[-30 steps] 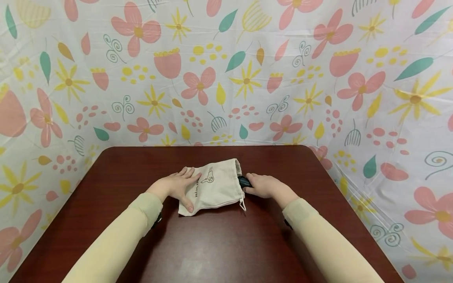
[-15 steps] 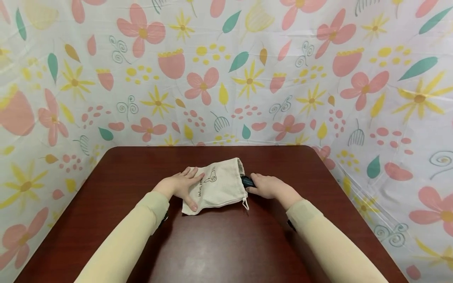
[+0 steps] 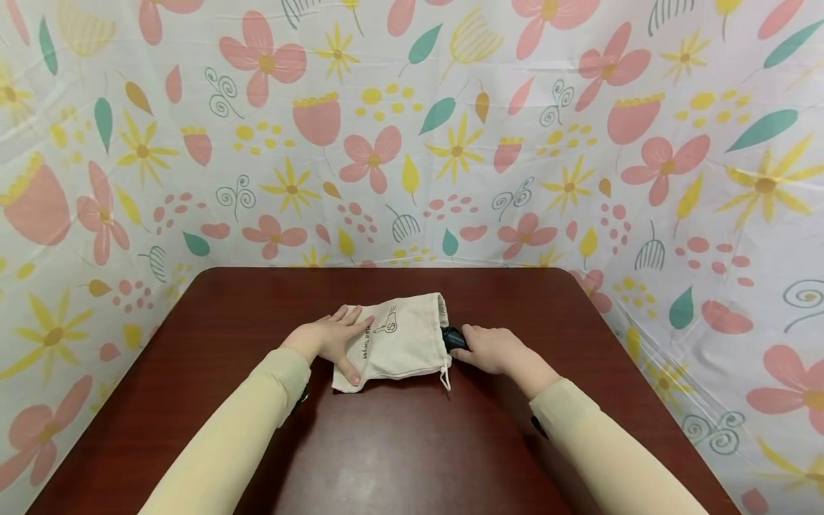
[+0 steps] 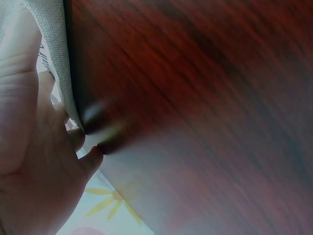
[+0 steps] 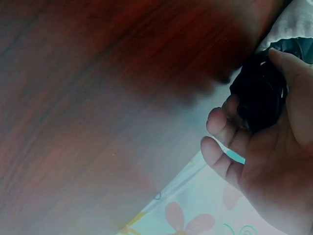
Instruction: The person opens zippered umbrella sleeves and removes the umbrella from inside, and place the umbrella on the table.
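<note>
A cream drawstring bag (image 3: 405, 343) lies on the table, printed with a dryer drawing and the words "Hair Dryer". Its mouth faces right. My left hand (image 3: 331, 339) rests on the closed end, fingers spread and straight; in the left wrist view the thumb (image 4: 19, 88) lies over the cloth. From the mouth pokes the dark end of a hair dryer (image 3: 455, 338), whose remaining length is hidden inside. My right hand (image 3: 497, 348) grips that end, with the thumb along one side in the right wrist view, where the black end (image 5: 259, 93) faces the palm.
The dark red-brown table (image 3: 412, 443) extends around the bag on every side. A white flower-printed cloth (image 3: 412, 143) hangs behind it and along both sides. A white cord (image 3: 445, 375) dangles from the bag's mouth.
My right hand has shifted slightly right, and a little more of the hair dryer's dark end shows outside the bag. My left hand stays on the bag. The head view has shifted slightly.
</note>
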Action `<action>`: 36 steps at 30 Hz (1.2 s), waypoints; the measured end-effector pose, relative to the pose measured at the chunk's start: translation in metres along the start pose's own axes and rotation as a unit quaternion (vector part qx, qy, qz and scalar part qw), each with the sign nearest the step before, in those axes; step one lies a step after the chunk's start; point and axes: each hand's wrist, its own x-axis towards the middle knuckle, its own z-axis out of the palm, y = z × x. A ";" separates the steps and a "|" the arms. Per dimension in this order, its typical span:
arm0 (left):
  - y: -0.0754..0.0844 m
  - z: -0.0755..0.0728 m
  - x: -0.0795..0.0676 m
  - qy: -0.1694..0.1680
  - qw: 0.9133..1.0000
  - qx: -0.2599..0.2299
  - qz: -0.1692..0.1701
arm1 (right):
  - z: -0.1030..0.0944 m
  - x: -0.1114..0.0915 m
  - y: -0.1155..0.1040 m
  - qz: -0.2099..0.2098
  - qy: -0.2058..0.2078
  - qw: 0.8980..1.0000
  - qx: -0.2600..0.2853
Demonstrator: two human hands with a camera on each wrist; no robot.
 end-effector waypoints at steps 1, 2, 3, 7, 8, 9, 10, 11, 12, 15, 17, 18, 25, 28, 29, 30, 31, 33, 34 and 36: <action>-0.001 0.001 0.001 0.001 1.000 -0.001 0.000 | 0.000 -0.001 -0.001 0.000 0.005 1.000 -0.004; -0.001 0.002 0.001 0.001 1.000 -0.001 0.001 | 0.001 -0.003 -0.001 0.002 0.009 1.000 -0.007; -0.005 0.006 0.005 0.007 1.000 -0.010 0.009 | 0.001 -0.004 -0.002 0.003 0.012 1.000 -0.010; -0.019 0.025 0.019 0.019 0.999 -0.027 0.029 | 0.002 -0.009 -0.004 0.010 0.017 1.000 -0.021; -0.020 0.027 0.020 0.022 0.999 -0.033 0.032 | 0.002 -0.010 -0.004 0.012 0.018 0.999 -0.023; -0.022 0.030 0.022 0.026 0.998 -0.042 0.038 | 0.002 -0.011 -0.005 0.013 0.019 0.999 -0.025; -0.019 0.026 0.019 0.022 0.999 -0.035 0.030 | 0.002 -0.011 -0.005 0.014 0.021 0.999 -0.026; -0.015 0.022 0.016 0.018 0.999 -0.031 0.024 | 0.002 -0.012 -0.006 0.015 0.021 0.999 -0.026; -0.011 0.017 0.012 0.014 0.999 -0.027 0.019 | 0.002 -0.013 -0.006 0.015 0.022 0.999 -0.026; -0.004 0.008 0.006 -0.002 1.000 -0.010 0.005 | 0.003 -0.014 -0.006 0.018 0.026 0.999 -0.028; -0.005 0.009 0.007 -0.003 1.000 -0.014 0.006 | 0.003 -0.015 -0.006 0.020 0.027 0.999 -0.025; -0.008 0.013 0.010 -0.001 1.000 -0.020 0.011 | 0.004 -0.015 -0.006 0.021 0.028 0.999 -0.023; -0.007 0.010 0.009 -0.005 1.000 -0.029 0.008 | 0.004 -0.015 -0.006 0.024 0.028 0.999 -0.016; -0.003 0.006 0.005 -0.006 1.000 -0.013 0.002 | 0.004 -0.014 -0.004 0.023 0.027 0.999 -0.014; 0.001 0.001 0.001 -0.012 1.000 -0.001 -0.006 | 0.004 -0.013 -0.003 0.022 0.027 0.999 -0.013; 0.002 -0.001 0.000 -0.011 1.000 0.004 -0.006 | 0.004 -0.013 -0.002 0.021 0.027 0.999 -0.010; 0.003 -0.001 -0.001 -0.009 1.000 0.007 -0.005 | 0.003 -0.012 -0.001 0.019 0.027 0.999 -0.007; 0.003 -0.002 -0.001 -0.008 1.000 0.010 -0.006 | 0.004 -0.010 0.001 0.018 0.025 1.000 -0.004; 0.001 0.001 0.002 -0.006 1.000 0.011 -0.004 | 0.004 -0.009 0.002 0.019 0.024 1.000 -0.003; 0.001 0.000 0.002 -0.005 1.000 0.011 -0.003 | 0.003 -0.007 0.005 0.019 0.019 1.000 0.001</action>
